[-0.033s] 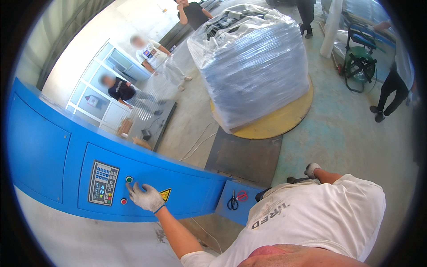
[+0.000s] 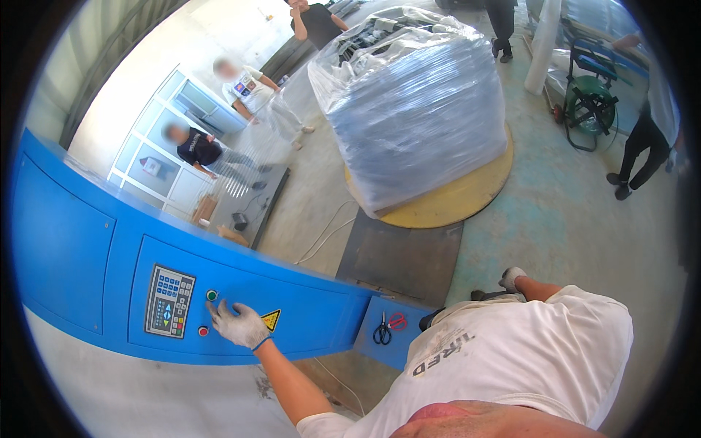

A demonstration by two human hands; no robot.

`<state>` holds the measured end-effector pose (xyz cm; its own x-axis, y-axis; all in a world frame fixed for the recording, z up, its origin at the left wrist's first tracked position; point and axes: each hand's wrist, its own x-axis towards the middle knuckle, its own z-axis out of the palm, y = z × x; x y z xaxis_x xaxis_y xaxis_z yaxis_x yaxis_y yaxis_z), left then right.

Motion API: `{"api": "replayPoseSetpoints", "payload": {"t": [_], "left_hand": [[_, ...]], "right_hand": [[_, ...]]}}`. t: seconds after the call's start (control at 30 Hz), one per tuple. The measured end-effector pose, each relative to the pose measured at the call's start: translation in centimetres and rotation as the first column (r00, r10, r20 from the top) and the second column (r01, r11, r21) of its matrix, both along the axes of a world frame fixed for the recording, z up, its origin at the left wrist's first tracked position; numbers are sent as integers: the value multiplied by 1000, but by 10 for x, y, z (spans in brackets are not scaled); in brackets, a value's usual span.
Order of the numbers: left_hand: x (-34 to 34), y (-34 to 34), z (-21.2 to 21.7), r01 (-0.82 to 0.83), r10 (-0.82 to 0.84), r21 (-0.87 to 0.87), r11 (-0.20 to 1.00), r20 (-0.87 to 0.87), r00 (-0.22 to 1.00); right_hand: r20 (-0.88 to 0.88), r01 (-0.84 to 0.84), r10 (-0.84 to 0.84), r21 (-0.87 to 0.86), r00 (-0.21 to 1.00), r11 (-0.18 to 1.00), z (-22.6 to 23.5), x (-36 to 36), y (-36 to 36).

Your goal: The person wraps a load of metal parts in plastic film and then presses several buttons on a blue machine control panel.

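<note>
RISK AT PANEL: MISPRESS, PPL NEAR TURNTABLE, LOOSE FILM

Holding gloved L hand (image 2: 239, 325) at blue stretch-wrapper cabinet (image 2: 248, 288), fingers partly spread, gripping nothing. Fingertip at or just beside green pushbutton (image 2: 212, 295); can't tell re actual press. Red pushbutton (image 2: 204, 331) close by, control keypad (image 2: 169, 301) further L. Gloved R hand (image 2: 512, 279) down by hip, well apart from panel; can't tell if empty or curled round smth.

On yellow turntable (image 2: 453, 204), past dark plate (image 2: 398, 252) off cabinet's far end: film-wrapped load (image 2: 423, 117), w/ loose film (image 2: 352, 58) bunched at top.

Poss. failure modes (judgement only):

1) Wrong or half press. Cause: bulky glove, green + red set close together.

2) Rotation w/ ppl too near. Cause: press w/o look-up; co-worker in black T-shirt (image 2: 319, 23) behind load, exact gap unreadable from here.

3) Film snag or tear. Cause: slack at top catching during a spin.

4) Trip or cable damage. Cause: white cables (image 2: 321, 237) loose on floor nr plate.

5) Black scissors (image 2: 382, 332) + red scissors (image 2: 396, 321) knocked off blue ledge (image 2: 398, 354). Cause: brush from body, v. close to both pairs.

6) Slow stop. Cause: R hand parked low, only L within reach of red.
</note>
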<state>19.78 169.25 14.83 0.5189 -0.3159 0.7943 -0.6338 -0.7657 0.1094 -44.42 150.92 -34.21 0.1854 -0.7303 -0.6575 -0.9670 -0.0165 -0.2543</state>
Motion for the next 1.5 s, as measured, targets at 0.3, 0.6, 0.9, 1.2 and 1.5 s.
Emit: {"api": "replayPoseSetpoints", "payload": {"t": [0.3, 0.6, 0.9, 1.2, 1.5], "left_hand": [[-7, 0, 0, -13, 13, 9, 1000, -36, 999], [-5, 0, -7, 15, -15, 6, 1000, -27, 1000], [-10, 6, -16, 16, -18, -26, 1000, -58, 998], [-19, 7, -10, 19, -23, -39, 999, -106, 994], [-12, 8, -16, 17, -25, -51, 999, -142, 990]], "right_hand": [[-22, -18, 19, 33, 1000, 999, -2, 2, -4], [-95, -234, 237, 49, 967, 971, -7, 2, -5], [-6, -81, 81, 16, 997, 997, -1, 5, -3], [72, 207, -217, 126, 973, 970, 13, 6, -7], [64, 174, -180, 95, 982, 980, 11, 8, -7]]}}
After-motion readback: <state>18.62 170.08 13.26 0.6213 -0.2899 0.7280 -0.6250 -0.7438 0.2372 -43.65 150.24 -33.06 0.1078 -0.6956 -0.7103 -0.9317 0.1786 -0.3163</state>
